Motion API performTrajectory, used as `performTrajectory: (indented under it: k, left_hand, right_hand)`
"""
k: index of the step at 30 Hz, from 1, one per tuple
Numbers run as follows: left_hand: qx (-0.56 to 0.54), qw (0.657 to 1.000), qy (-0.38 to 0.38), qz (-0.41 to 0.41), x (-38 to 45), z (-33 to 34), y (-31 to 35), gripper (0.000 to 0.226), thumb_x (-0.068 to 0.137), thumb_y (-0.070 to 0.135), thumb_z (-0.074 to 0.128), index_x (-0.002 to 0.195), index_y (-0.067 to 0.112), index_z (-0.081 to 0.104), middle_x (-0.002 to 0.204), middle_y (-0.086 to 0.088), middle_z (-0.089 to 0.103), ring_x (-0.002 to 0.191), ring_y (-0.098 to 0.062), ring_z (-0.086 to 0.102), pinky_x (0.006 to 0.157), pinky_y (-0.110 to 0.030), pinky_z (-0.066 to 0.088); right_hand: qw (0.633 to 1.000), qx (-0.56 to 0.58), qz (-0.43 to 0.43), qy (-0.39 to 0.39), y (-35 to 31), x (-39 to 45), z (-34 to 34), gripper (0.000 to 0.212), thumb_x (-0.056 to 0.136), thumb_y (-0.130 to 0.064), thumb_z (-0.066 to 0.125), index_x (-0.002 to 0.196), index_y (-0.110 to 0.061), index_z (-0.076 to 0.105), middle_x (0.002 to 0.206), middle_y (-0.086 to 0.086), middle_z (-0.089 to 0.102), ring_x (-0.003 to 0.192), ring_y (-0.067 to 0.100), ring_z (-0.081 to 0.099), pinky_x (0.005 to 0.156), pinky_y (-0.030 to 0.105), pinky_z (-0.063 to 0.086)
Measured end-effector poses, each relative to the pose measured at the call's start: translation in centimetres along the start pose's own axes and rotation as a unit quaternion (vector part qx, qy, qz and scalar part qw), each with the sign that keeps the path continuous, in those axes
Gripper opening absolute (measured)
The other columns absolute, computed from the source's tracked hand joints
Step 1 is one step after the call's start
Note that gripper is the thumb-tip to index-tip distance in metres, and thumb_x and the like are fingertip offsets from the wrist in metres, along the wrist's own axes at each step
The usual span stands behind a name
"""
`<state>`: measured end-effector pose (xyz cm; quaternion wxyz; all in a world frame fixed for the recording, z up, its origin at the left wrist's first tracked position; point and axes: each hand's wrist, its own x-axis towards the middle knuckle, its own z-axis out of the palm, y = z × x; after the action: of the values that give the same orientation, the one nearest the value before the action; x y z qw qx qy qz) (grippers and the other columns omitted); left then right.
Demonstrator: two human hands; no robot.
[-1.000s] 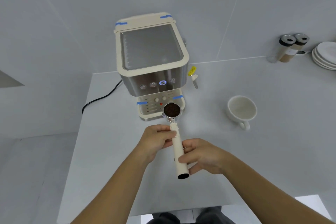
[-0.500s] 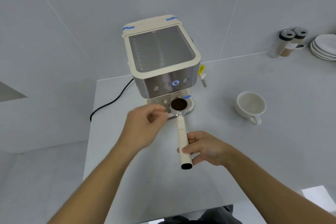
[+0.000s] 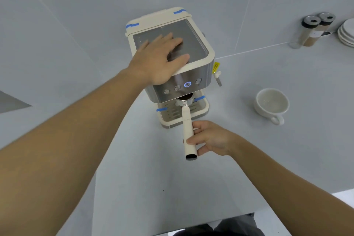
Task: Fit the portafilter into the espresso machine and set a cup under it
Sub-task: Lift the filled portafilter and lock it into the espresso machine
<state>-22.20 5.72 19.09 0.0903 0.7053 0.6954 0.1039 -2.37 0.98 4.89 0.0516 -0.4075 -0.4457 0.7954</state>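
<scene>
a right hand point(image 3: 209, 139) is closed around the lower half of a cream portafilter point(image 3: 187, 126) handle, fingers wrapped over it from the right, thumb side toward the camera, the dark butt end of the handle poking out below the grip. the handle runs up and slightly left to the metal basket, which sits at the group head under the front panel of the espresso machine point(image 3: 199, 59); dark grounds show in the basket, partly tucked beneath the machine's steel face, and whether it is locked in cannot be told. the left hand point(image 3: 161, 59) lies flat and spread, palm down, on the machine's top plate, fingers pointing right, gripping nothing, the heel of the hand over the front left corner. one of the four round buttons point(image 3: 187, 84) on the steel front glows blue. strips of blue tape point(image 3: 132, 25) mark the cream housing at the top corners and beside the drip tray point(image 3: 203, 108). a steam wand point(image 3: 218, 78) with a yellow tag hangs off the machine's right side. on the grey counter point(image 3: 268, 159), well apart to the right of the machine, stands an empty white cup point(image 3: 272, 104), handle facing the camera. far right near the wall are two dark-capped jars point(image 3: 314, 30) and a stack of white plates point(image 3: 346, 33).
</scene>
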Motion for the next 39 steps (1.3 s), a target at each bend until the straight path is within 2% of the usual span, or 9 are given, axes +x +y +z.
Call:
performTrajectory:
  k: [2, 4, 7, 11, 13, 17, 22, 31, 39]
  left_hand:
    - [0.032, 0.999, -0.016, -0.012, -0.1, -0.1, -0.2, 0.064, 0.092, 0.061, 0.033, 0.151, 0.035, 0.028, 0.164, 0.004, 0.022, 0.152, -0.020, 0.015, 0.120, -0.045, 0.008]
    - [0.037, 0.999, -0.022, -0.013, -0.3, -0.1, -0.5, 0.066, 0.091, 0.063, 0.030, 0.152, 0.038, 0.024, 0.166, 0.005, 0.014, 0.153, -0.019, 0.009, 0.121, -0.045, 0.005]
    - [0.034, 0.999, -0.007, -0.015, -0.6, -0.2, -0.7, 0.064, 0.092, 0.062, 0.033, 0.151, 0.039, 0.024, 0.166, 0.006, 0.015, 0.153, -0.017, 0.009, 0.121, -0.044, 0.004]
    - [0.041, 0.999, 0.003, -0.021, -1.2, -0.4, -1.3, 0.063, 0.093, 0.062, 0.033, 0.152, 0.039, 0.025, 0.166, 0.006, 0.016, 0.153, -0.018, 0.009, 0.121, -0.043, 0.004]
    - [0.043, 0.999, -0.026, -0.020, 0.4, 0.6, -1.0, 0.064, 0.093, 0.062, 0.033, 0.152, 0.039, 0.025, 0.166, 0.007, 0.016, 0.153, -0.017, 0.009, 0.122, -0.044, 0.003]
    - [0.038, 0.999, -0.012, -0.025, 0.3, 0.5, -1.3, 0.064, 0.092, 0.063, 0.034, 0.151, 0.039, 0.026, 0.165, 0.007, 0.017, 0.153, -0.016, 0.009, 0.123, -0.045, 0.004]
    - [0.030, 0.999, -0.003, -0.022, 0.4, 0.6, -0.7, 0.065, 0.091, 0.063, 0.035, 0.150, 0.039, 0.028, 0.165, 0.006, 0.019, 0.152, -0.015, 0.011, 0.122, -0.045, 0.005]
    - [0.021, 0.999, 0.001, -0.025, 0.3, 0.5, -0.2, 0.062, 0.093, 0.061, 0.037, 0.150, 0.040, 0.028, 0.165, 0.008, 0.018, 0.152, -0.015, 0.011, 0.122, -0.043, 0.004]
    - [0.028, 1.000, 0.006, -0.012, 0.7, 0.8, -0.9, 0.067, 0.087, 0.067, 0.033, 0.149, 0.040, 0.030, 0.164, 0.007, 0.023, 0.151, -0.013, 0.015, 0.122, -0.046, 0.009]
  right_hand:
    - [1.000, -0.008, -0.009, -0.003, -0.4, 0.0, 0.1, 0.032, 0.087, 0.007, 0.064, 0.112, -0.014, 0.063, 0.103, 0.010, 0.066, 0.088, 0.022, 0.068, 0.064, 0.038, 0.061]
    - [1.000, -0.014, -0.016, -0.005, -0.9, 0.2, 0.3, 0.033, 0.087, 0.007, 0.064, 0.111, -0.015, 0.063, 0.103, 0.008, 0.066, 0.090, 0.022, 0.068, 0.066, 0.038, 0.061]
    - [0.999, -0.020, -0.027, -0.009, -1.3, 0.5, 0.8, 0.032, 0.087, 0.007, 0.064, 0.106, -0.018, 0.063, 0.105, 0.009, 0.066, 0.093, 0.024, 0.067, 0.072, 0.041, 0.062]
    - [0.999, -0.021, -0.040, -0.018, -1.6, 1.1, 1.9, 0.031, 0.087, 0.007, 0.063, 0.100, -0.022, 0.064, 0.097, 0.003, 0.068, 0.089, 0.021, 0.067, 0.069, 0.040, 0.061]
    - [0.999, 0.007, -0.036, -0.016, -1.1, 2.4, 1.0, 0.030, 0.087, 0.006, 0.064, 0.104, -0.018, 0.065, 0.095, 0.001, 0.068, 0.089, 0.021, 0.067, 0.069, 0.040, 0.061]
    - [0.999, 0.023, -0.048, 0.003, -1.6, 3.0, 1.7, 0.038, 0.085, 0.005, 0.065, 0.121, -0.007, 0.063, 0.098, 0.004, 0.068, 0.091, 0.023, 0.067, 0.069, 0.042, 0.061]
    - [0.997, 0.045, -0.066, 0.016, -1.7, 3.4, 2.3, 0.044, 0.085, 0.004, 0.065, 0.128, -0.005, 0.059, 0.100, 0.005, 0.068, 0.091, 0.021, 0.067, 0.068, 0.040, 0.061]
    - [0.987, 0.123, -0.092, 0.054, -1.5, 5.2, 5.1, 0.046, 0.083, 0.005, 0.069, 0.127, -0.007, 0.059, 0.106, 0.013, 0.064, 0.093, 0.025, 0.066, 0.061, 0.037, 0.061]
    - [0.978, 0.172, -0.097, 0.065, -1.7, 6.5, 7.3, 0.045, 0.082, 0.006, 0.070, 0.123, -0.004, 0.055, 0.106, 0.013, 0.063, 0.096, 0.027, 0.064, 0.069, 0.045, 0.062]
